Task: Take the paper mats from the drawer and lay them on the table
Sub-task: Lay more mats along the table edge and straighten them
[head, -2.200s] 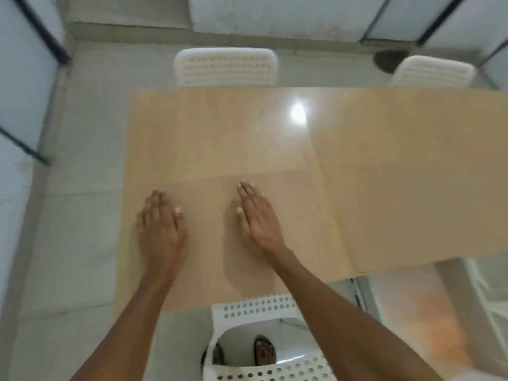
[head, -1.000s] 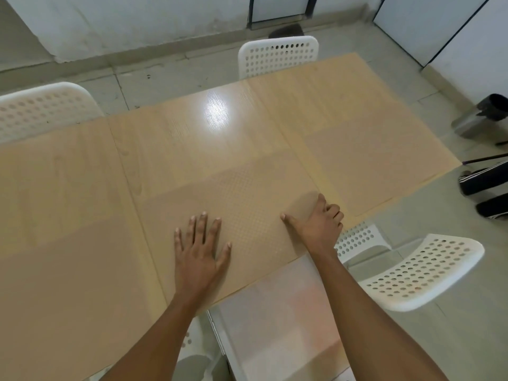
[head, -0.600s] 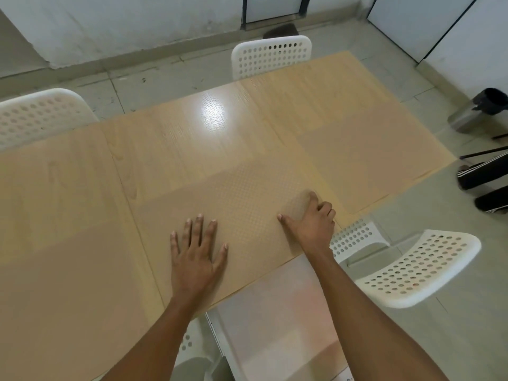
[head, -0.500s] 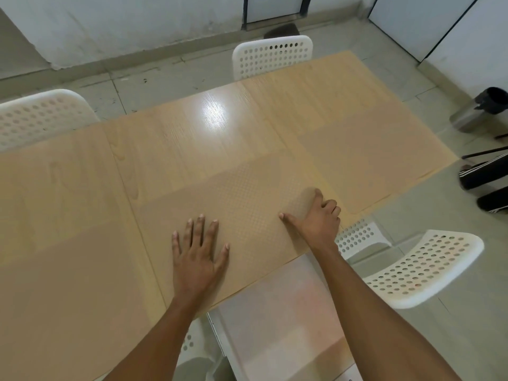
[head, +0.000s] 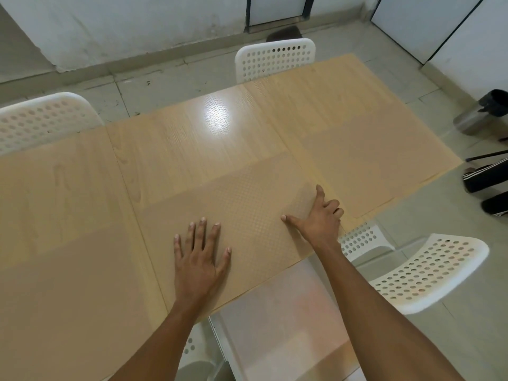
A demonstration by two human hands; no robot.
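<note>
Wooden tabletop (head: pixel 192 138) carries the middle mat (head: pixel 247 204) at its near edge; our left hand (head: pixel 200 254) presses it flat, fingers straight, while our right hand (head: pixel 320 218) pinches its right edge.

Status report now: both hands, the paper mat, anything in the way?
Left hand flat on middle paper mat. Right hand at its right edge, some fingers curled. Mat on table. Nothing in the way.
</note>
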